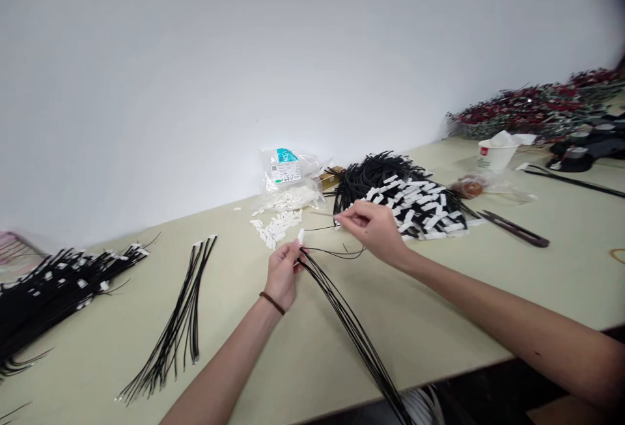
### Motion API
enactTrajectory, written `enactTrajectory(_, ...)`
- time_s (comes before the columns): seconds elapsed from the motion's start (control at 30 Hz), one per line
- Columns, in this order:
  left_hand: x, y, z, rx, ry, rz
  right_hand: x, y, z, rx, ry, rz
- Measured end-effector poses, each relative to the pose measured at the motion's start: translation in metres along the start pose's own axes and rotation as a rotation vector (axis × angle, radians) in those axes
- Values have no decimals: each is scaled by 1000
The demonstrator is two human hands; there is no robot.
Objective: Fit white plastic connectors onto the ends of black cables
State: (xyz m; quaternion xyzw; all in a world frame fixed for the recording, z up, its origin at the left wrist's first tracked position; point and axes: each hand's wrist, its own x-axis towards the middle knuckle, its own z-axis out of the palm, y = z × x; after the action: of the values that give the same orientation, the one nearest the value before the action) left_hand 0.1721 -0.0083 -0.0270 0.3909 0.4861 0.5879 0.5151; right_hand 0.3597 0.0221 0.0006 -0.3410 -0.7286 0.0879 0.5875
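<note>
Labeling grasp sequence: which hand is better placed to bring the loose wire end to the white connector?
Right, probably. The right hand pinches the single wire near its end; the left hand is occupied, holding the white connector and the wire bundle.

pale table bears black wire bundles, white connectors.

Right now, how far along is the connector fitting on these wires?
Done, apparently: black wires carrying white connectors fill the heap behind the right hand and the far-left heap. In hand: the left hand grips a bundle of black wires plus one connector; the right hand pinches a single wire. Left: that bundle, and loose connectors by the bag.
</note>
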Motion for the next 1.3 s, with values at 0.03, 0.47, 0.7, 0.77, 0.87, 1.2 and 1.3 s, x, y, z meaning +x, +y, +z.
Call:
enactTrajectory(0.03,0,0,0,-7,1,5,-4,-1,4,-17,-35,-23)
enactTrajectory(0.47,-1,1,2,-38,-2,9,-16,-3,14,-39,-65,-131)
enactTrajectory(0.7,-1,1,1,-44,-17,8,-16,-3,15,-39,-78,-151)
enactTrajectory(0.77,-1,1,1,-48,-22,9,-16,-3,15,-40,-75,-153)
enactTrajectory(0.87,-1,1,2,-56,-29,16,-16,-2,16,-46,-77,-170)
enactTrajectory(1.2,-3,3,3,-39,-18,25,-17,3,16,-104,-101,-256)
enactTrajectory(1.3,-3,4,4,-40,-15,27,-17,5,15,-141,-105,-307)
